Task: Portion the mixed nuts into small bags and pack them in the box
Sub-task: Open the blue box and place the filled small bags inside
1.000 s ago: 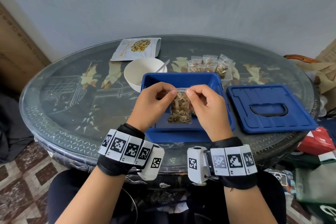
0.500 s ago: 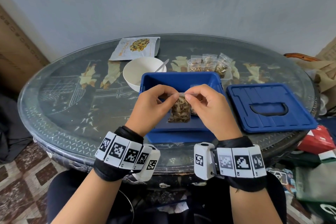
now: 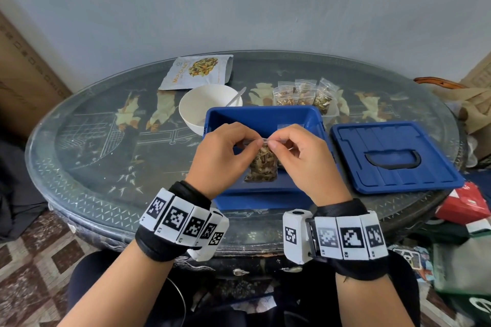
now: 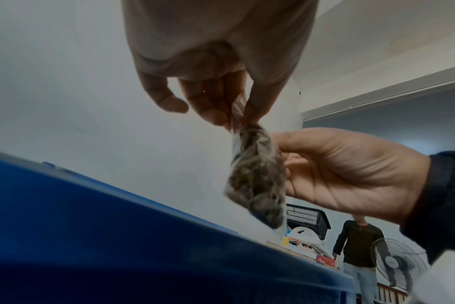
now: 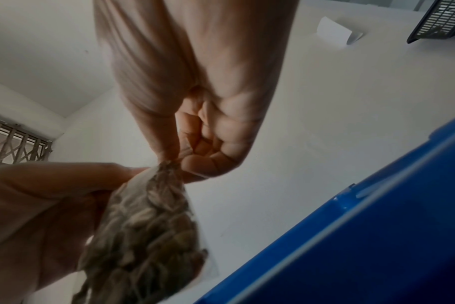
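Left hand [image 3: 221, 151] and right hand [image 3: 303, 155] both pinch the top strip of a small bag of nuts [image 3: 261, 164], which hangs over the open blue box [image 3: 265, 114]. Apparently the seal is closed, though blur prevents confirmation. Three filled bags [image 3: 303, 93] stand at 1 o'clock of the box, the lid [image 3: 393, 156] at 3 o'clock, the bowl [image 3: 204, 106] at 10 o'clock.

Soft even daylight, faint glare on the glass tabletop [image 3: 87, 141], curved wide-angle edges, dim soft-focus wrist views, backlit blurred fingers [image 5: 200, 162]

wall [image 3: 239, 2]: pale grey | table [image 3: 87, 141]: oval, glass-topped, inlaid | floor [image 3: 32, 268]: brown patterned tiles
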